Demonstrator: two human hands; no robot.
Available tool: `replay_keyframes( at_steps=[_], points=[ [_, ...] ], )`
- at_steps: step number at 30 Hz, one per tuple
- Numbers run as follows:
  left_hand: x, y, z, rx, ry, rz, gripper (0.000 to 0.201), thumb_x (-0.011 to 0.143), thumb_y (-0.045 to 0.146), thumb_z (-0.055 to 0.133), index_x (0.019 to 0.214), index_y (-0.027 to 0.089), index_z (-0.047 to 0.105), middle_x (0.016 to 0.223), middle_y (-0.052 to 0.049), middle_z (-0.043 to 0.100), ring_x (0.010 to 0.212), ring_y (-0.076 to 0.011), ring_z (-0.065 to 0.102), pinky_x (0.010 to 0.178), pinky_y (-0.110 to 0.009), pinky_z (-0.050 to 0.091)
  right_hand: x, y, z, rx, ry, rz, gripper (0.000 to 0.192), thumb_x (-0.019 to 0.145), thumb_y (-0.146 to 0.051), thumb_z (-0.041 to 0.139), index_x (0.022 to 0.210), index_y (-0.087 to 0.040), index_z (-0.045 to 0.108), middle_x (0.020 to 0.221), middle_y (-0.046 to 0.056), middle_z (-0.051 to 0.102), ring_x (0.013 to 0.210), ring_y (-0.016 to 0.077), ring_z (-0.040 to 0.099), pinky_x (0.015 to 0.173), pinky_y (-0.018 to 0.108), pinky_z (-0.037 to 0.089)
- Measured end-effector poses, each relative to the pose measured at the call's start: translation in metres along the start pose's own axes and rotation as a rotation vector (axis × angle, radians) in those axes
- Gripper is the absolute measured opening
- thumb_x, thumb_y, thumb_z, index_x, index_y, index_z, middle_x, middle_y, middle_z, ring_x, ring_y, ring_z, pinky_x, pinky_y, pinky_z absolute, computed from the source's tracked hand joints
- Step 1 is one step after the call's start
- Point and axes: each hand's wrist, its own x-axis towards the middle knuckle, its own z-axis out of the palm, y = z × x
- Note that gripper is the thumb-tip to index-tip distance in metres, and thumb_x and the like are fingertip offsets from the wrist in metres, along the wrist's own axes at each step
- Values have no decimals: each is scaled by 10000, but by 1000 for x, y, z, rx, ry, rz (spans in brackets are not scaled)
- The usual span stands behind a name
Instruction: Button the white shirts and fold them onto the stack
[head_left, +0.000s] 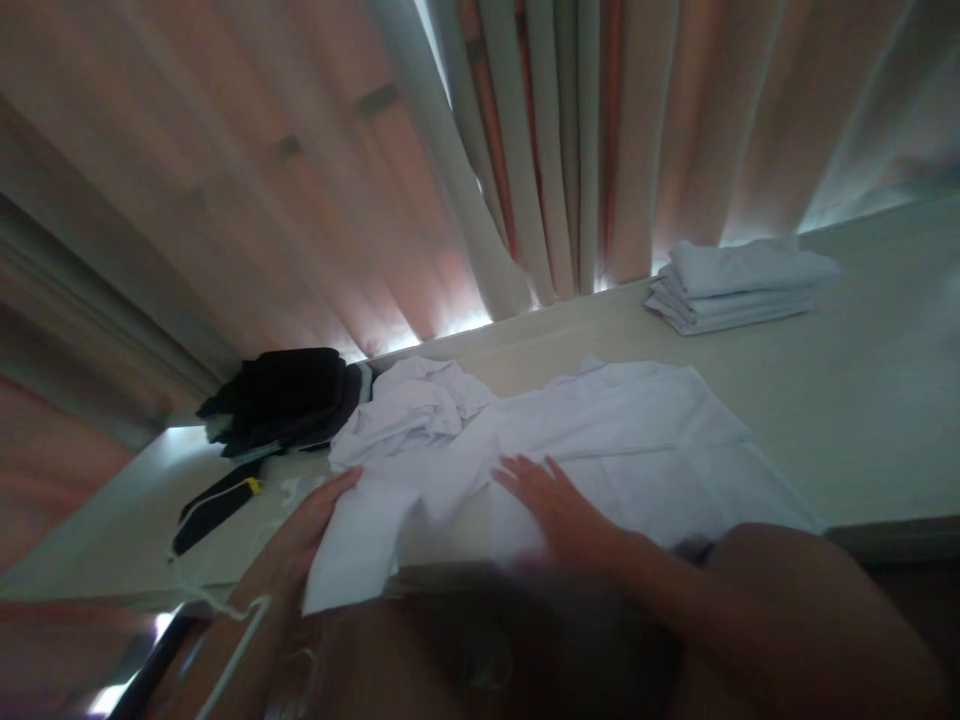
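A white shirt [637,415] lies spread along the front of the pale table, one sleeve stretched out to the left. The sleeve's end hangs over the near edge, and my left hand [319,510] grips it by its left side, with most of the fingers hidden behind the cloth. Flat on the shirt's body rests my right hand [559,505], fingers apart, holding nothing. Just behind the sleeve is a crumpled heap of white cloth [420,400].
Folded white clothes [739,285] are stacked at the back right of the table [885,400]. Dark folded clothes [289,395] form a pile at the back left, near a flat black item with a yellow part [217,510]. Curtains [570,150] hang behind. A white cord [240,640] dangles near my left forearm.
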Motion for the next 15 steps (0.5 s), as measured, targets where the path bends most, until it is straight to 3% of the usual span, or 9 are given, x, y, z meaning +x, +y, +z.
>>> replay_keyframes(
  at_steps=[2,5,8,11,13,15],
  points=[
    [0,5,36,103,-65,109,375,875,481,560,976,144,690,821,-124,738,813,-299,726,644,-388,602,5,-40,15,82,50,-17,1269,652,-711,726,1597,-255,12,1649,164,71,1504,376,135,1161,617,227],
    [3,13,98,36,-255,219,301,880,383,562,971,121,678,880,-141,730,822,-263,714,670,-355,595,14,-58,18,-11,198,66,1130,750,-643,661,1596,-282,5,1659,117,16,1519,357,28,1176,623,186],
    [12,26,153,-63,-469,277,182,844,265,605,931,111,651,952,-150,722,856,-221,704,783,-325,583,16,-30,0,-54,340,147,775,868,-504,517,1558,-265,257,1600,108,299,1489,328,224,1189,578,213],
    [36,39,187,66,-592,384,326,926,426,505,1035,133,597,1092,-176,703,967,-249,697,869,-405,568,8,15,-25,216,538,276,515,948,-530,372,1306,-232,594,1305,118,641,1249,322,561,1086,512,409],
    [61,40,197,334,-525,555,445,945,519,421,1178,156,532,1205,-191,670,1041,-270,681,875,-454,560,-1,42,-38,465,695,494,556,959,-620,338,1079,-205,688,1074,119,728,1067,333,656,959,502,506],
    [88,34,199,591,-368,716,533,880,546,525,1251,164,505,1314,-209,611,1172,-296,617,941,-476,519,-11,64,-48,687,795,688,583,913,-700,403,948,-197,694,932,115,738,965,339,683,855,492,556]
  ],
)
